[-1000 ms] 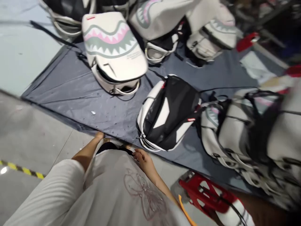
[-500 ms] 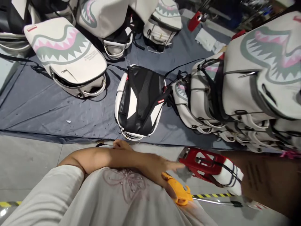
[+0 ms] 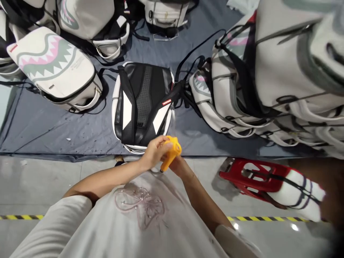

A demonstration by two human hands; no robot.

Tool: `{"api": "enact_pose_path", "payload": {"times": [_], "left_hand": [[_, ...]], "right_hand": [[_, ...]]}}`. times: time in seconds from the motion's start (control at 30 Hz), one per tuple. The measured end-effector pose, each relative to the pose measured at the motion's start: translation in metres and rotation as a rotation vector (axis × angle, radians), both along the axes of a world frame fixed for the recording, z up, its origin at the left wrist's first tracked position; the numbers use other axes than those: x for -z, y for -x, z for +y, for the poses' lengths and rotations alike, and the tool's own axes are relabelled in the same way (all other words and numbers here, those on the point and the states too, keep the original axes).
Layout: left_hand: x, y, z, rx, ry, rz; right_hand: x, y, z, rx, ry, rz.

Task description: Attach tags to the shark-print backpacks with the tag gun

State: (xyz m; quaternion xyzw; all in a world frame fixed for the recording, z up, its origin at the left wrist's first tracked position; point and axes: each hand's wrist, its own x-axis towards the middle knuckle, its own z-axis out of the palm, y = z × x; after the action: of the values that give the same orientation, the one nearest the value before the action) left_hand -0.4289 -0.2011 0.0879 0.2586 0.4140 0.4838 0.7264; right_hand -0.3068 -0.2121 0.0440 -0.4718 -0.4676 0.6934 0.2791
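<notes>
Grey sheeting covers the desk, above a tiled floor where one red stool lies. One black-backed backpack rests strap-side up near the front edge; one shark-print backpack lies to its left, at least three more sit along the top, and at least three overlap on the right, the full count hidden. One orange gun-shaped tool is just beside the black-backed backpack's lower right corner. The left hand's grip is closed around it; the right hand is partly hidden behind the tool, so how far open its grip is, I cannot tell.
</notes>
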Motion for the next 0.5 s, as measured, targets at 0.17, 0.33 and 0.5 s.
{"api": "enact_pose_path", "payload": {"times": [0.17,0.33,0.5], "left_hand": [[0.007,-0.013,0.007,-0.122,0.011,0.113],[0.002,0.039,0.011,0.133,-0.516,0.636],[0.053,0.128,0.008,0.411,-0.798,1.43]], "right_hand": [[-0.002,0.0,-0.012,0.095,-0.019,0.014],[-0.021,-0.004,-0.038,0.33,-0.13,-0.05],[-0.024,-0.024,-0.094,0.344,-0.166,-0.341]]}}
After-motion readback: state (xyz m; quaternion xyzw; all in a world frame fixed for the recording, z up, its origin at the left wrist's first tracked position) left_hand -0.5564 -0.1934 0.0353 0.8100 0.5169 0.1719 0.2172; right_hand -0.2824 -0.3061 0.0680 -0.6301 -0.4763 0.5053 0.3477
